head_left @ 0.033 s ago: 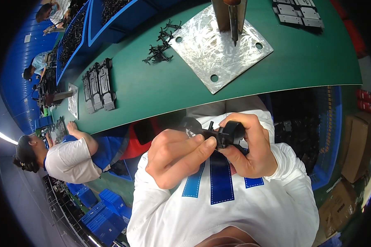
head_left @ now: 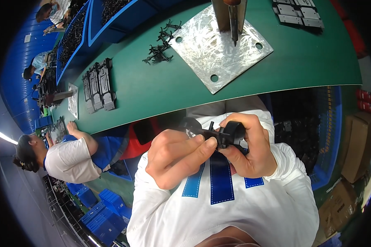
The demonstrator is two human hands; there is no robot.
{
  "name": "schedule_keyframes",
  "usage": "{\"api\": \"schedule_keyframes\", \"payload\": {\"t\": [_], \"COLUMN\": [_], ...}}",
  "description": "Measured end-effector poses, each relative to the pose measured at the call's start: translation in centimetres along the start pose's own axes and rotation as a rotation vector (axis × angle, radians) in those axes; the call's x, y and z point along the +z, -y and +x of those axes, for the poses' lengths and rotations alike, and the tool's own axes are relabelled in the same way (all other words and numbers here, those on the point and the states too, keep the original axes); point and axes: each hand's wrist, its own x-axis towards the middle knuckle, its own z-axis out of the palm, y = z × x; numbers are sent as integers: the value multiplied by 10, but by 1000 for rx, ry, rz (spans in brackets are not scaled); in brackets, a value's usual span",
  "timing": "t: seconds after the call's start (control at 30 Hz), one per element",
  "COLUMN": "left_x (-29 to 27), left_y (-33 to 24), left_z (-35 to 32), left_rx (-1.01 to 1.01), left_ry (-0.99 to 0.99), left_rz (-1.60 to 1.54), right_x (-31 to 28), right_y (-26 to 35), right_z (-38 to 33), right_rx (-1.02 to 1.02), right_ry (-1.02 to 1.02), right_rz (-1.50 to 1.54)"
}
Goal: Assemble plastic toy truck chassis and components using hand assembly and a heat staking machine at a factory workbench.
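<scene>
Holding small black moulded plastic part (head_left: pixel 223 133) at chest, below green table (head_left: pixel 152 88) | left hand (head_left: pixel 175 158) pinches, right hand (head_left: pixel 249 150) clasps | risk: thin prongs may snap under twisting

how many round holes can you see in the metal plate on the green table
3. One near the plate's left corner, one at its right corner, one at the near corner. A fourth may be hidden behind the upright post.
</scene>
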Motion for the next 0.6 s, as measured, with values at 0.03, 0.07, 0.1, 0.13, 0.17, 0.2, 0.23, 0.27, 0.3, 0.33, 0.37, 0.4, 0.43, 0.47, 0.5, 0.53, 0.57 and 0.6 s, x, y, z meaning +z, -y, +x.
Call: {"api": "schedule_keyframes", "payload": {"t": [0.03,0.07,0.1,0.13,0.17,0.2,0.23,0.27,0.3,0.33,0.37,0.4,0.43,0.47,0.5,0.53,0.57,0.6], "left_x": [-1,-1,-1,0,1,1,0,0,0,0,1,1,0,0,-1,-1,-1,-2], "left_y": [-1,-1,0,1,2,2,2,2,3,3,4,5,4,4,3,4,4,5], "left_z": [1,2,2,3,4,4,4,3,3,2,2,1,1,1,1,1,0,0], "left_rx": [-1,2,8,8,11,13,13,18,24,24,41,56,56,53,49,50,46,40], "left_ry": [-1,2,6,5,5,5,5,6,8,9,-3,-15,-15,-17,-19,-17,-14,-12], "left_rz": [3,-3,-12,-13,-37,-58,-56,-53,-50,-51,-53,-55,-56,-50,-43,-44,-49,-49], "right_x": [0,-1,-1,-1,-2,-2,-2,-2,-2,-2,-2,-1,-1,-1,-1,-2,-3,-3], "right_y": [0,-1,-2,-3,-3,-3,-4,-5,-6,-6,-6,-6,-6,-6,-5,-5,-5,-5], "right_z": [0,0,-1,-1,-2,-2,-3,-3,-4,-4,-4,-4,-4,-4,-4,-2,0,1], "right_rx": [-1,-28,-54,-53,-59,-67,-67,-65,-62,-62,-62,-62,-61,-57,-53,-52,-60,-70], "right_ry": [3,0,-6,-6,-10,-12,-11,-7,-4,-5,-8,-11,-12,-6,-1,-3,9,25], "right_rz": [1,-13,-30,-31,-40,-47,-46,-36,-28,-28,-20,-12,-12,-16,-18,-18,-2,16]}}
